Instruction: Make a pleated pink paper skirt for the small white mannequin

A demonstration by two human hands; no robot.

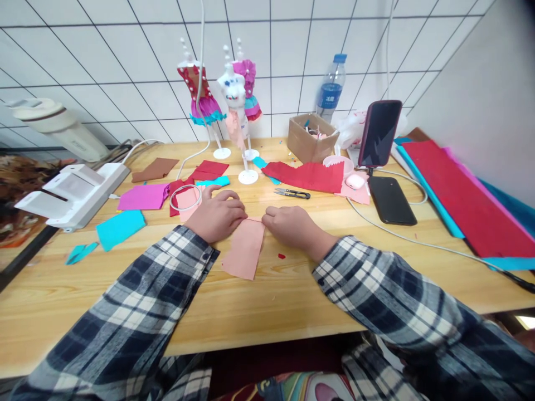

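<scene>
A pale pink piece of cloth (pixel 244 250) lies on the wooden table in front of me, its far edge running between my two hands. At that edge's left corner, my left hand (pixel 219 214) pinches the cloth, fingers bent and pressed down. My right hand (pixel 292 225) is closed on the right corner, fingers curled. A thin dark red line shows along the held edge; I cannot tell whether it is thread or fabric. Beyond my hands lies a pair of thread snips (pixel 292 194). A tiny red scrap (pixel 281 256) sits near my right hand.
Small dress forms (pixel 236 94) stand at the back beside a cardboard box (pixel 311 139) and a water bottle (pixel 331 92). Cloth pieces in magenta (pixel 142 196), turquoise (pixel 121 229) and red (pixel 309 177) lie around. Phones (pixel 392 200), cables and a stack of coloured fabric (pixel 468 195) occupy the right.
</scene>
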